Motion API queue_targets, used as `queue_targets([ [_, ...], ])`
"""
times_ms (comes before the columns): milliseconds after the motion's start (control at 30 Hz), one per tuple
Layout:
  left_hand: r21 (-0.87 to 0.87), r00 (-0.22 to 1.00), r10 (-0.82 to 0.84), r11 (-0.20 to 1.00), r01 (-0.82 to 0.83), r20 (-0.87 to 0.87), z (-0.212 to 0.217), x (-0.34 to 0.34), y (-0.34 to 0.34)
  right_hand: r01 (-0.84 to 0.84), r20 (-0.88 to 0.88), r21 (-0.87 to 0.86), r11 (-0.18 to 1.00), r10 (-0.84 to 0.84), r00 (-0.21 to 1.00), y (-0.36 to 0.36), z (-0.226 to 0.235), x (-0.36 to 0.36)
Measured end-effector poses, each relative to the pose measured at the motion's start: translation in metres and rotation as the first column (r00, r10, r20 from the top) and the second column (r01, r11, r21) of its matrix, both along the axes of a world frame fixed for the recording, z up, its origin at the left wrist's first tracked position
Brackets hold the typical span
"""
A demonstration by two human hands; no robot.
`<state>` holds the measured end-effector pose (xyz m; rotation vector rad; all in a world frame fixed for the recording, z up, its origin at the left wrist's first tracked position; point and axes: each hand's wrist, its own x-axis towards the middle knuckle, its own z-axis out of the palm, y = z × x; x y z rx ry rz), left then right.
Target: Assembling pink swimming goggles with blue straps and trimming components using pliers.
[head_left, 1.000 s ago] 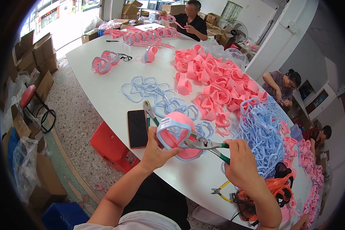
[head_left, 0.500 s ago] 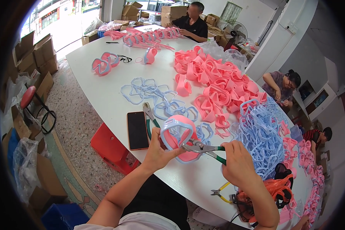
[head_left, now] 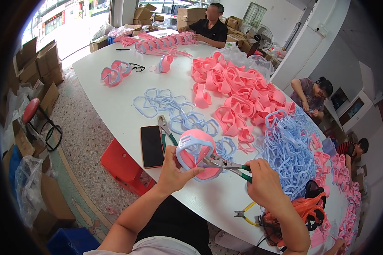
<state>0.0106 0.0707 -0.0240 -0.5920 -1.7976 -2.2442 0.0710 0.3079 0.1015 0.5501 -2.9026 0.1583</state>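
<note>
My left hand [head_left: 173, 173] grips a diving-mask body [head_left: 196, 138], a soft pink skirt with a light-blue frame around it, and holds it over the table's near edge. In my right hand [head_left: 264, 182] are green-handled pliers [head_left: 222, 162], fingers wrapped round the grips. Their metal jaws meet the mask's right-hand rim near my left thumb; exactly what they pinch is too small to tell. Just beyond my left hand lie a second pair of green-handled pliers [head_left: 163, 124] and a dark-screened phone [head_left: 152, 146]. Loose light-blue frames [head_left: 185, 121] lie beyond the mask.
Pink skirts [head_left: 238, 91] and blue frames [head_left: 289, 148] are heaped on the white table [head_left: 102, 97]. Yellow-handled cutters [head_left: 245, 214] and an orange bag [head_left: 304, 212] lie by my right forearm. A red stool [head_left: 123, 163] stands left. Other people [head_left: 210, 27] sit around the table.
The mask has tipped slightly and shifted a little left in my left hand, showing more pink along its top. The pliers stay at its rim, their handles slightly closer together.
</note>
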Motion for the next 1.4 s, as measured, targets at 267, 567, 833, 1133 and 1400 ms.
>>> queue_targets([
  [267,-0.100,0.998,0.044,0.994,-0.049,-0.053,0.000,0.000,-0.002,0.105,0.080,-0.013,0.994,-0.104,0.991,0.000,-0.012,0.001],
  [567,-0.139,0.995,0.079,0.986,-0.088,-0.064,0.009,0.007,-0.003,0.116,0.109,0.032,0.993,-0.119,0.987,0.005,-0.009,0.001],
  [833,0.049,0.983,0.054,0.997,-0.063,0.173,0.007,-0.018,-0.021,0.114,0.145,-0.095,0.989,-0.100,0.984,0.010,-0.003,0.001],
  [1133,0.564,0.907,-0.297,0.821,0.084,0.298,0.001,-0.022,-0.036,0.141,0.187,0.206,0.968,-0.180,0.966,0.033,-0.090,0.037],
  [1400,0.674,0.789,-0.554,0.692,0.258,0.267,0.002,-0.021,-0.031,0.153,0.302,0.094,0.984,-0.174,0.937,0.018,-0.127,0.038],
])
